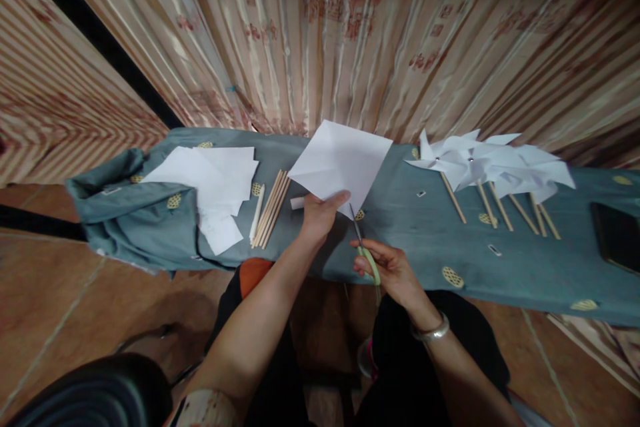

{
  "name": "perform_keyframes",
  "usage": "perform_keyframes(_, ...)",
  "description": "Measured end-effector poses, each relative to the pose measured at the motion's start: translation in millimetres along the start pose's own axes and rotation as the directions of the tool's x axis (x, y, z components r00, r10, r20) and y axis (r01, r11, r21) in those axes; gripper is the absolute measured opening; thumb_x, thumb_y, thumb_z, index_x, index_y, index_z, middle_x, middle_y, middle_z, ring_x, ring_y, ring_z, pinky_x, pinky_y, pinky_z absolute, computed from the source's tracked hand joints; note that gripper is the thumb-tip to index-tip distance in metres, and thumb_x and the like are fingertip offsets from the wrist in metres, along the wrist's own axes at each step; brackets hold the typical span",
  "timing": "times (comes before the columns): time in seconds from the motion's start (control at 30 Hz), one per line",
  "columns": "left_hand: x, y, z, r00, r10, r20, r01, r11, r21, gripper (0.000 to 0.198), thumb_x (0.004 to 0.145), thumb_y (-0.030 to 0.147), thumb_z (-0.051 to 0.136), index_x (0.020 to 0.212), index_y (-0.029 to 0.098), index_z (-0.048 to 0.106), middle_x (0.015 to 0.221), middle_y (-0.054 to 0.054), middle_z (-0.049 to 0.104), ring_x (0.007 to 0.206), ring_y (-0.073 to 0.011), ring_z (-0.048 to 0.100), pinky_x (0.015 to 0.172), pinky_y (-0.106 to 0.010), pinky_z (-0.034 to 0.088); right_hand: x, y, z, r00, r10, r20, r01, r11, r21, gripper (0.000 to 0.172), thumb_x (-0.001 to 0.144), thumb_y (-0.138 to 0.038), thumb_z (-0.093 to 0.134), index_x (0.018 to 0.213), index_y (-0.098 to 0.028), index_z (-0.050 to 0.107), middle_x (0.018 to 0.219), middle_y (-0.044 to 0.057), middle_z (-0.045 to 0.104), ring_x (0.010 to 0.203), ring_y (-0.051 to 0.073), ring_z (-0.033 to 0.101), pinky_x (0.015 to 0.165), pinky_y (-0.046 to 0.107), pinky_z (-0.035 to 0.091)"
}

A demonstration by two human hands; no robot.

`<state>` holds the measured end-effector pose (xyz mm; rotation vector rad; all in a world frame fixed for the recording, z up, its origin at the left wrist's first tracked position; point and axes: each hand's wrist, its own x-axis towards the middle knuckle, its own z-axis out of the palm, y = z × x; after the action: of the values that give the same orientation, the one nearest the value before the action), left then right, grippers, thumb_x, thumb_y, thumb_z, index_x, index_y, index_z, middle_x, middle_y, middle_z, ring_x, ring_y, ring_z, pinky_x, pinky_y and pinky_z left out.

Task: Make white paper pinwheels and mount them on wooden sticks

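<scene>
My left hand (321,213) pinches the lower left edge of a square white paper (345,160), thumb on top, holding it up with one corner toward me. My right hand (387,265) grips the light green handles of scissors (369,260). The scissor blades point up and meet the paper near its lowest corner, just right of my left thumb. Whether the paper lies between the blades is too small to tell. Wooden sticks (271,209) and a white pen-like stick (258,211) lie left of my left hand.
White paper sheets and pieces (215,177) lie on the green cloth (320,267) at the left. Several white paper pinwheels (500,163) on wooden sticks lie at the right, with a dark flat device (617,233) beyond them. A patterned curtain (350,33) hangs behind the table.
</scene>
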<state>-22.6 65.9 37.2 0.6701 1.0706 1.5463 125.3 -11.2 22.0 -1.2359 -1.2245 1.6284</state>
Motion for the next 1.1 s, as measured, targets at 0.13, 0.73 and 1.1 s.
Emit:
perform_keyframes(0.13, 1.0, -0.7, -0.5, 1.0, -0.004, -0.01, 0.004, 1.0, 0.0, 0.031, 0.052, 0.026, 0.081, 0.077, 0.014, 0.069, 0.08, -0.005, 0.074, 0.078, -0.0213, 0.067, 0.08, -0.035, 0.051, 0.3, 0.4, -0.1, 1.0, 0.009, -0.004, -0.009, 1.0, 0.009, 0.047, 0.061, -0.048, 0.083, 0.097, -0.02, 0.074, 0.063, -0.001, 0.065, 0.056, 0.011, 0.058, 0.054, 0.024, 0.051)
perform_keyframes(0.73, 1.9, 1.9, -2.8, 0.999, -0.041, -0.022, 0.041, 0.999, 0.003, 0.024, 0.053, 0.028, 0.077, 0.07, 0.014, 0.067, 0.069, -0.003, 0.07, 0.064, -0.0169, 0.062, 0.066, -0.03, 0.048, 0.7, 0.1, -0.1, 1.0, 0.01, -0.019, -0.009, 1.0, 0.005, 0.043, 0.059, -0.047, 0.084, 0.092, -0.02, 0.073, 0.062, -0.002, 0.065, 0.054, 0.01, 0.058, 0.052, 0.023, 0.05)
perform_keyframes(1.1, -1.1, 2.3, 0.9, 0.999, -0.036, -0.029, 0.038, 0.999, 0.04, 0.021, 0.052, 0.025, 0.075, 0.068, 0.016, 0.066, 0.067, -0.002, 0.069, 0.061, -0.0161, 0.06, 0.062, -0.028, 0.047, 1.1, 0.0, -0.5, 1.0, -0.007, -0.009, 0.007, 1.0, -0.004, 0.047, 0.061, -0.049, 0.083, 0.096, -0.02, 0.073, 0.064, -0.001, 0.066, 0.057, 0.011, 0.06, 0.054, 0.024, 0.051)
